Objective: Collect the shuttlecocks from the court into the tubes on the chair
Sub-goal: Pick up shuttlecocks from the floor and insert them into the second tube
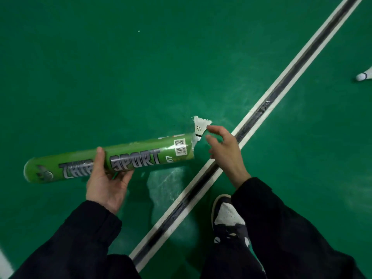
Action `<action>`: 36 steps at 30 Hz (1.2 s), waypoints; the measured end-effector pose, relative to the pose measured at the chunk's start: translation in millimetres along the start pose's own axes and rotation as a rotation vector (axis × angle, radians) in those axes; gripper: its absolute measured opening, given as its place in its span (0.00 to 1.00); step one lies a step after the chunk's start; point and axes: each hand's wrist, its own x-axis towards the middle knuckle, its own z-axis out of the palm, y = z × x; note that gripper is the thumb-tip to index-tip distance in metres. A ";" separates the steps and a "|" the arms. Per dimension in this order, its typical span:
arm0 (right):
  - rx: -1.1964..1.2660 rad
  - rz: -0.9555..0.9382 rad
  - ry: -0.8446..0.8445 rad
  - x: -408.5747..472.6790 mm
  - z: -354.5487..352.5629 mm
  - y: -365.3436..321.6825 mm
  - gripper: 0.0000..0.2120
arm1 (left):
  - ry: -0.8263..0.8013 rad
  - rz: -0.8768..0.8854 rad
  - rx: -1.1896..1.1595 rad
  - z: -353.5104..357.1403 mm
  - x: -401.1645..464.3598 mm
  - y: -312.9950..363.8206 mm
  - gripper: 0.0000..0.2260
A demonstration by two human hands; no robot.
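Observation:
My left hand (pixel 104 182) grips a green shuttlecock tube (pixel 141 156) around its middle and holds it nearly level above the floor, open end to the right. A white feather shuttlecock (pixel 200 125) sits at that open end, cork down at the rim and feathers sticking up and out. My right hand (pixel 223 146) hovers just right of it with fingers spread, fingertips close to the feathers; whether they touch is unclear. A second white shuttlecock (pixel 364 75) lies on the green court floor at the far right edge.
A white court line with a dark centre strip (pixel 241 129) runs diagonally from bottom centre to top right. My dark-and-white shoe (pixel 227 216) stands beside it. Green floor (pixel 120 57) fills the remaining view. No chair is visible.

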 end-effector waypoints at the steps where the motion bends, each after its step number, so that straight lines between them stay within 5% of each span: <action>1: -0.158 -0.060 -0.021 17.3 7.4 7.6 0.15 | 0.007 -0.005 0.012 -2.7 2.6 0.9 0.21; 6: -0.506 -0.220 -0.108 73.1 32.6 30.1 0.35 | 0.035 -0.031 0.073 -9.0 10.8 1.6 0.29; 9: -0.373 -0.067 -0.030 63.4 25.1 26.0 0.23 | 0.057 -0.031 0.047 -7.3 13.4 0.0 0.27; 12: 0.082 -0.091 0.172 9.8 4.5 10.7 0.05 | 0.084 -0.048 0.009 -2.3 18.7 -4.0 0.25; 16: 0.471 -0.073 0.244 -49.7 -12.2 1.5 0.04 | 0.036 -0.076 -0.007 0.7 21.1 -13.1 0.26; 19: 0.429 -0.065 0.085 -61.1 -11.9 1.2 0.05 | -0.031 -0.089 0.043 6.3 15.6 -21.6 0.21; 22: 0.282 -0.131 -0.212 -75.8 -12.5 -3.3 0.17 | -0.085 -0.083 0.138 12.5 5.0 -24.0 0.17; 28: 0.188 0.153 -0.597 -107.6 -57.1 -23.4 0.17 | -0.155 -0.089 0.121 19.0 -21.0 -27.2 0.25; 31: 0.215 0.189 -0.554 -138.1 -85.9 -37.9 0.18 | -0.250 -0.138 0.136 41.4 -49.5 -39.0 0.26; 36: 0.321 0.201 -0.302 -192.0 -174.7 -75.5 0.20 | -0.497 -0.258 0.160 96.2 -118.2 -60.4 0.42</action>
